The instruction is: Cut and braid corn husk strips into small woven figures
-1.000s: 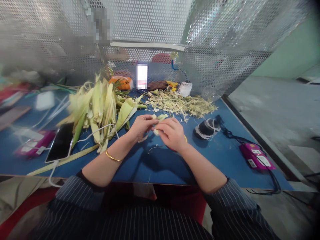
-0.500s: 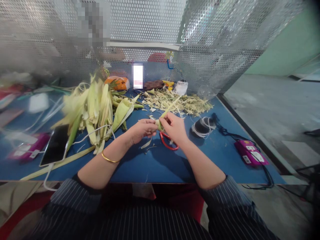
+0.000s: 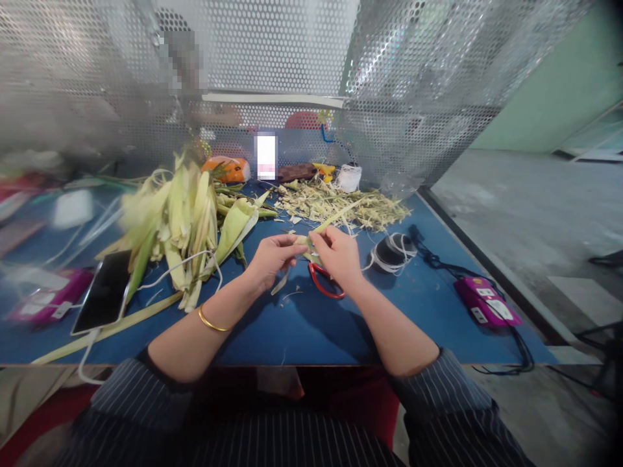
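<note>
My left hand [image 3: 275,259] and my right hand [image 3: 337,256] meet above the blue table [image 3: 311,337], both closed on a pale green husk strip [image 3: 335,218]. One end of the strip sticks up to the right beyond my right hand. Red-handled scissors [image 3: 325,283] lie under and beside my right hand, their blades mostly hidden. Left of my left hand is a large pile of corn husks [image 3: 187,220]. Behind the hands lies a heap of shredded husk [image 3: 341,202].
A spool wound with white cord [image 3: 393,251] stands to the right, near a magenta device [image 3: 487,301]. A phone [image 3: 103,292] with a white cable lies at the left. An orange packet [image 3: 226,169] and a perforated metal screen [image 3: 282,52] are at the back.
The whole view has shifted slightly. My fingers have moved a little on the strip, and its upper end now leans further to the right.
</note>
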`<state>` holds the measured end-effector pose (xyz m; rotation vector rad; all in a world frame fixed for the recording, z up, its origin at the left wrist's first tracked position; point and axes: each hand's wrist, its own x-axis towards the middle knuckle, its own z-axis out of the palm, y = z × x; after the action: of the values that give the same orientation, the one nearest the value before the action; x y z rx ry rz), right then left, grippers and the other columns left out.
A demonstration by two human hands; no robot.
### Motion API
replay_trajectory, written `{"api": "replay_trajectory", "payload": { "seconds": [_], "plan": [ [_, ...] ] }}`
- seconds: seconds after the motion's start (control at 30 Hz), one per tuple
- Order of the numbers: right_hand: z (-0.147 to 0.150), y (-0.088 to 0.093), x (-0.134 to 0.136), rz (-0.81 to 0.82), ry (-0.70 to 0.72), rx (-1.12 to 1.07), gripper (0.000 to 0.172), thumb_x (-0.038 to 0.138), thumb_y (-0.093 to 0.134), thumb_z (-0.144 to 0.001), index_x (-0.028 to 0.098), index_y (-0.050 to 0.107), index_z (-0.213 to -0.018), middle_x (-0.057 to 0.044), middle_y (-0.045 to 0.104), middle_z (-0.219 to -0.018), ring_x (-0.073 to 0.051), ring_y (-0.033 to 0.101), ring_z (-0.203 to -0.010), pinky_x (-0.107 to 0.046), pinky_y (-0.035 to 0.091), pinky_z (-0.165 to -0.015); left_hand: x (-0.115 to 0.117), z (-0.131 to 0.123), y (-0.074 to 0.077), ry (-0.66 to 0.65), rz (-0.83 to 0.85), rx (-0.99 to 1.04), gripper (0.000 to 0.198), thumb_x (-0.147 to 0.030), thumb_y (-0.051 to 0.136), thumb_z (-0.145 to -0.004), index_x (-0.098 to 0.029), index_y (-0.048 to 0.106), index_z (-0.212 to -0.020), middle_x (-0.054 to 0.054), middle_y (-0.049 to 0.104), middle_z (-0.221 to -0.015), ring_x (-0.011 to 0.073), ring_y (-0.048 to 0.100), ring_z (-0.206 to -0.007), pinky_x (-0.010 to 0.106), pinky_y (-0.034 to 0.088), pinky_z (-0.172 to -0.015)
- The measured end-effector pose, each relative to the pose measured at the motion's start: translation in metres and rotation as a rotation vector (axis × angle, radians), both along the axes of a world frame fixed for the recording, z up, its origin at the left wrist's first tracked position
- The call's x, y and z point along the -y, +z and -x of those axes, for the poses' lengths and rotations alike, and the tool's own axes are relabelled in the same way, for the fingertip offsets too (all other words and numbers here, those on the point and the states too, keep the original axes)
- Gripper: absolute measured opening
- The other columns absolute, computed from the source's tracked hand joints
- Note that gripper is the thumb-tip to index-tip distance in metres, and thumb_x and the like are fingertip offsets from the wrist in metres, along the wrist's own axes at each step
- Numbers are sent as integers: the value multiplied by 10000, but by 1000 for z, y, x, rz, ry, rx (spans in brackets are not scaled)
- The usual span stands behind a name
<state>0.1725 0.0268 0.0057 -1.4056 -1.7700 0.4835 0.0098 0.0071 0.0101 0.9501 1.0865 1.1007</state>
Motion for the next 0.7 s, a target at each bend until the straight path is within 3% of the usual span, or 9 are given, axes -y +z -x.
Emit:
{"api": "replay_trajectory", "payload": {
  "seconds": [0.1,0.2,0.27,0.37,0.47,0.6,0.7],
  "plan": [
    [-8,6,-5,51,147,15,280,508,612,-869,237,601,-799,57,519,-547,-128,445,-531,-280,316,-566,-4,4,1,73,-5,8,335,-303,873,-584,-127,738,-835,-26,616,-615,27,456,-420,178,231,-382],
    [-19,14,-12,-43,332,40,236,357,685,-831,258,667,-1045,43,628,-648,-150,550,-634,-306,418,-677,-9,10,2,122,-21,12,341,-299,870,-582,-135,693,-824,-26,640,-635,27,456,-403,175,222,-366],
    [-26,21,-15,-87,412,31,272,273,686,-812,287,708,-1082,15,703,-756,-175,611,-745,-354,461,-785,-12,14,3,135,-15,4,347,-281,863,-583,-146,640,-812,-22,657,-646,28,451,-392,171,216,-356],
    [-36,31,-12,69,530,-90,186,288,663,-820,306,776,-967,-6,755,-896,-189,657,-824,-373,502,-804,-13,17,5,124,-4,-12,353,-261,852,-590,-160,589,-802,-7,684,-675,30,458,-395,164,215,-355],
    [-41,37,-6,326,626,-257,187,349,662,-821,268,801,-916,-25,756,-886,-173,666,-757,-326,521,-689,-13,16,5,98,14,-28,315,-256,839,-612,-153,605,-796,-14,657,-640,33,463,-401,164,225,-362],
    [-35,34,-1,541,625,-523,245,374,720,-771,233,792,-958,-44,748,-847,-156,654,-668,-302,501,-597,-11,15,5,81,19,-29,277,-248,842,-624,-146,628,-767,-37,584,-562,36,455,-401,174,218,-364],
    [-26,27,-3,380,530,-626,168,356,784,-710,245,785,-836,-26,727,-826,-159,643,-707,-323,508,-664,-11,15,4,80,13,-29,260,-244,843,-641,-148,632,-759,-32,587,-565,35,453,-401,183,212,-367]
  ]
}}
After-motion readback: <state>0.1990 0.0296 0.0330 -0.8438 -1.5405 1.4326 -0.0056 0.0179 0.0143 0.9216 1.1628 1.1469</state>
